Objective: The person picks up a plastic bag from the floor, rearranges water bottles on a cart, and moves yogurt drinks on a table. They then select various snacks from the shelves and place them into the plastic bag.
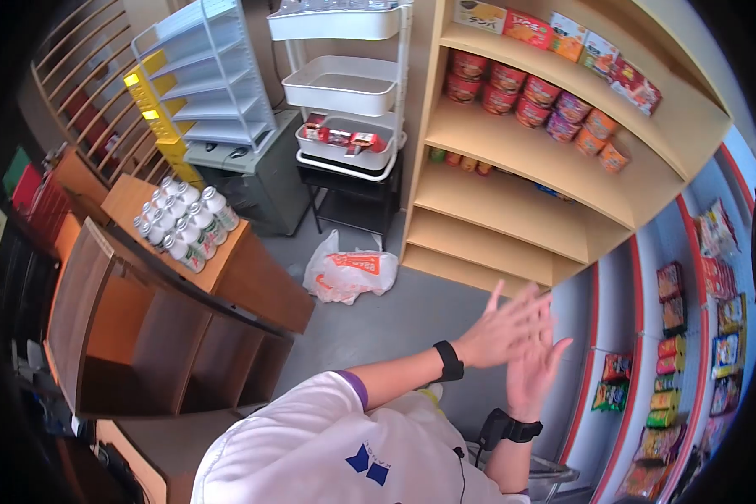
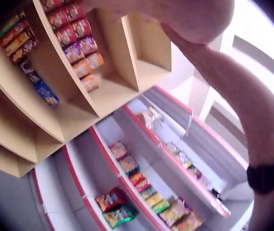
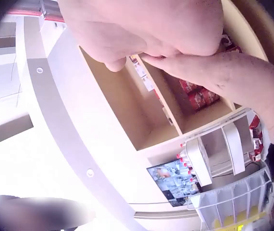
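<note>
In the head view both hands are raised in front of the white shirt, on the right side of the body. My left hand (image 1: 497, 336) lies across the fingers of my right hand (image 1: 529, 378), its own fingers straight and thumb pointing up. The right palm faces up, with thumb apart and fingers extended, partly hidden behind the left. No object shows between them. Each wrist wears a black band. Behind the hands stands a wooden shelf unit (image 1: 512, 206) with rows of red, purple and orange noodle cups (image 1: 533, 97) and boxes above them.
A display rack (image 1: 601, 336) with snack packets stands at right. A white plastic bag (image 1: 349, 269) lies on the grey floor. Left are a brown cabinet (image 1: 260, 277) bearing several white bottles (image 1: 181, 223), a wire rack (image 1: 214, 84) and a white tiered cart (image 1: 340, 88).
</note>
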